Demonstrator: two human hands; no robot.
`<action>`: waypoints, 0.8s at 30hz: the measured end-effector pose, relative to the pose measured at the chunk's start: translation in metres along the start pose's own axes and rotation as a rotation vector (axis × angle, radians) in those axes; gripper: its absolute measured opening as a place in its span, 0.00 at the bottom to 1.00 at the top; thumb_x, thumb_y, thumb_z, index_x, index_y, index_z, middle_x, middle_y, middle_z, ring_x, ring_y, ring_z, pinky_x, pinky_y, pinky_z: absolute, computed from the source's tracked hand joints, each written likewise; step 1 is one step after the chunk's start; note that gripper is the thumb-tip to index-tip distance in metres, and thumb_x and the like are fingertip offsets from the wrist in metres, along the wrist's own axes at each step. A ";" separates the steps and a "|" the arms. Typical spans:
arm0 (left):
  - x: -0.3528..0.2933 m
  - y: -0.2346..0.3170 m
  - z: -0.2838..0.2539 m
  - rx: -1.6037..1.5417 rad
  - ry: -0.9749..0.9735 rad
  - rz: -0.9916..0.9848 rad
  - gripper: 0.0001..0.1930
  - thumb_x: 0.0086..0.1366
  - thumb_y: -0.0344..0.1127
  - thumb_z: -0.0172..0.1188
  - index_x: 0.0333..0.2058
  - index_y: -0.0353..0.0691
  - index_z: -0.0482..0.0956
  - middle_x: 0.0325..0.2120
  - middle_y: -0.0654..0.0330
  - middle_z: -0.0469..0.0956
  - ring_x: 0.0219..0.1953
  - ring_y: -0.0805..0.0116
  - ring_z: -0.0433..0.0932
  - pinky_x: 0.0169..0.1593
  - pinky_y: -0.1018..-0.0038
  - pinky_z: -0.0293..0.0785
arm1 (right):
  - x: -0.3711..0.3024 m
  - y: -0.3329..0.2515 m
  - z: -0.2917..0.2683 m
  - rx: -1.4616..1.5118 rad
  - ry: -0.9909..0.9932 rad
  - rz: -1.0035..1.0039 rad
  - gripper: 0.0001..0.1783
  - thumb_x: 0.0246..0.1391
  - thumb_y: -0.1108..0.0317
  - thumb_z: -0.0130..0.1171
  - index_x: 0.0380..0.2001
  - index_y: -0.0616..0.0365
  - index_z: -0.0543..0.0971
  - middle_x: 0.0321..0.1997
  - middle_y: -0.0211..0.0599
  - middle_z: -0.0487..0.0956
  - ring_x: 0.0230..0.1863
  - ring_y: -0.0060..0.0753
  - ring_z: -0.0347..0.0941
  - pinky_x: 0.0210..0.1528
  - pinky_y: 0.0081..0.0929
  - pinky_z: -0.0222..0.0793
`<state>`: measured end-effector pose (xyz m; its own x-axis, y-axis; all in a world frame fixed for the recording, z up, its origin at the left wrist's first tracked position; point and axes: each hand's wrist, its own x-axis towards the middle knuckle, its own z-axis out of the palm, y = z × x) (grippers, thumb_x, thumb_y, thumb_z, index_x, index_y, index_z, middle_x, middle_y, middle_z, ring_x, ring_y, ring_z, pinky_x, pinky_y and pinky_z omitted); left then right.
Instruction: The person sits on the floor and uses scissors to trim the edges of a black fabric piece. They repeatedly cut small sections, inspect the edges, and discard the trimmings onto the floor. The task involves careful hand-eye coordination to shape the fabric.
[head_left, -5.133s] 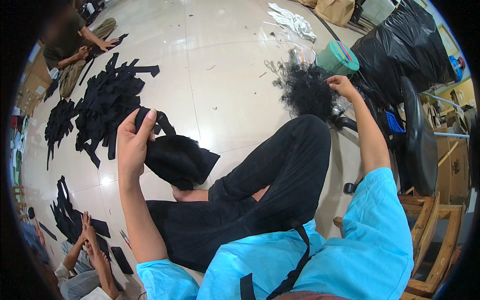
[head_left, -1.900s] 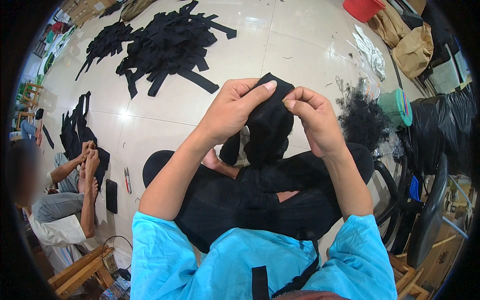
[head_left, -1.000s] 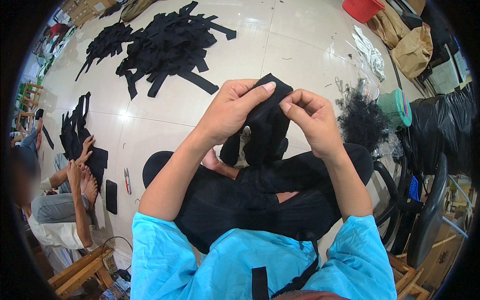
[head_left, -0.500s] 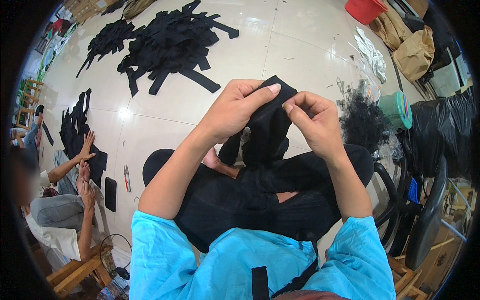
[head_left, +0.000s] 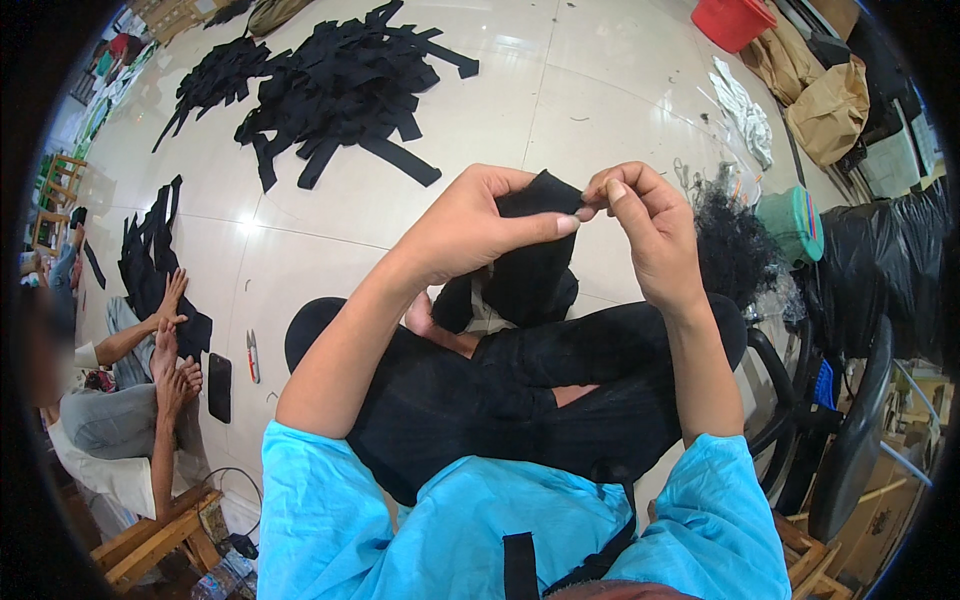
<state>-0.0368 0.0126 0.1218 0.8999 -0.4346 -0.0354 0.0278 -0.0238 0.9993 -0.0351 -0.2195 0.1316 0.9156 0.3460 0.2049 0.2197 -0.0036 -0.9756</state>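
My left hand (head_left: 478, 226) is closed on a black fabric strip (head_left: 538, 255), its thumb laid across the upper part. The strip hangs down in front of my crossed legs, and its lower end is bunched near the floor. At the strip's upper right corner my right hand (head_left: 652, 228) pinches with thumb and forefinger. Whatever sits between those fingertips is too small to make out. More black fabric strips (head_left: 345, 85) lie heaped on the floor ahead. To the right of my hands is a tangle of black threads (head_left: 735, 235).
Small scissors (head_left: 252, 357) and a black phone (head_left: 220, 388) lie on the floor at left. A co-worker's hand (head_left: 172, 295) rests on black fabric there. At right stand a green tub (head_left: 795, 225), a red bucket (head_left: 735, 22) and a black chair (head_left: 860, 430).
My right hand has moved slightly up and right, to the strip's corner. My left thumb has shifted lower on the strip, and the fabric has turned flatter toward me.
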 end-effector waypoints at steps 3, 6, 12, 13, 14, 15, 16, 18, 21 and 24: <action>0.000 -0.001 -0.001 0.023 0.033 -0.049 0.16 0.62 0.42 0.76 0.41 0.35 0.89 0.31 0.59 0.88 0.34 0.72 0.85 0.44 0.71 0.80 | 0.001 -0.002 0.001 0.214 0.001 0.131 0.12 0.76 0.64 0.50 0.44 0.63 0.75 0.42 0.35 0.81 0.40 0.21 0.74 0.48 0.24 0.72; 0.001 0.000 -0.002 0.059 0.005 -0.063 0.14 0.62 0.41 0.75 0.39 0.34 0.89 0.29 0.59 0.88 0.33 0.72 0.85 0.43 0.72 0.80 | 0.000 0.003 -0.001 0.351 -0.019 0.166 0.11 0.77 0.63 0.49 0.44 0.61 0.73 0.38 0.30 0.76 0.36 0.19 0.68 0.42 0.22 0.67; 0.000 0.005 -0.005 0.202 -0.007 -0.124 0.16 0.62 0.43 0.75 0.37 0.34 0.89 0.27 0.58 0.87 0.30 0.70 0.84 0.40 0.70 0.80 | 0.008 -0.004 -0.042 0.243 0.051 0.146 0.08 0.76 0.65 0.50 0.43 0.58 0.72 0.37 0.26 0.71 0.35 0.18 0.65 0.42 0.21 0.64; 0.000 0.005 -0.005 0.175 0.002 -0.113 0.16 0.62 0.44 0.75 0.36 0.34 0.89 0.27 0.58 0.86 0.29 0.70 0.84 0.40 0.70 0.80 | 0.010 -0.005 -0.049 0.252 0.083 0.145 0.08 0.76 0.65 0.51 0.44 0.58 0.72 0.37 0.26 0.72 0.36 0.19 0.66 0.42 0.22 0.64; 0.000 0.004 -0.004 0.151 0.014 -0.104 0.17 0.62 0.44 0.75 0.36 0.33 0.89 0.27 0.58 0.86 0.29 0.69 0.83 0.39 0.70 0.80 | 0.011 -0.003 -0.050 0.251 0.099 0.137 0.08 0.76 0.65 0.50 0.44 0.57 0.72 0.37 0.26 0.72 0.36 0.20 0.66 0.44 0.24 0.66; 0.000 0.004 -0.004 0.127 0.025 -0.096 0.17 0.61 0.45 0.75 0.36 0.33 0.89 0.26 0.58 0.86 0.28 0.69 0.83 0.39 0.69 0.80 | 0.011 -0.002 -0.049 0.251 0.115 0.129 0.08 0.76 0.65 0.50 0.44 0.57 0.72 0.37 0.26 0.72 0.37 0.21 0.67 0.46 0.26 0.68; 0.000 0.005 -0.003 0.143 0.024 -0.113 0.17 0.61 0.45 0.75 0.35 0.33 0.88 0.26 0.58 0.86 0.28 0.69 0.83 0.39 0.70 0.80 | 0.012 -0.001 -0.047 0.250 0.131 0.121 0.07 0.76 0.65 0.50 0.44 0.57 0.72 0.37 0.27 0.72 0.37 0.21 0.68 0.47 0.28 0.70; -0.001 0.010 -0.003 0.178 0.022 -0.150 0.17 0.62 0.44 0.75 0.35 0.33 0.88 0.26 0.58 0.86 0.29 0.70 0.84 0.40 0.70 0.80 | 0.011 -0.004 -0.033 0.274 0.136 0.102 0.08 0.77 0.65 0.48 0.44 0.57 0.72 0.36 0.26 0.72 0.38 0.23 0.70 0.51 0.33 0.73; 0.003 -0.001 -0.001 0.137 0.035 -0.119 0.16 0.62 0.40 0.75 0.37 0.30 0.89 0.27 0.57 0.86 0.28 0.73 0.82 0.37 0.74 0.79 | 0.010 -0.010 -0.025 0.535 0.076 0.149 0.09 0.77 0.65 0.46 0.44 0.57 0.72 0.33 0.25 0.69 0.35 0.22 0.69 0.48 0.34 0.77; 0.002 0.003 -0.002 0.153 0.005 -0.133 0.15 0.62 0.42 0.76 0.35 0.34 0.88 0.26 0.60 0.86 0.29 0.73 0.83 0.39 0.74 0.79 | 0.012 0.001 -0.031 0.742 -0.025 0.259 0.08 0.76 0.65 0.49 0.44 0.57 0.73 0.31 0.22 0.66 0.30 0.18 0.65 0.34 0.21 0.67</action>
<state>-0.0340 0.0135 0.1244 0.8950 -0.4140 -0.1661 0.0802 -0.2170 0.9729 -0.0136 -0.2441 0.1353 0.8971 0.4409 -0.0298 -0.2905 0.5375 -0.7916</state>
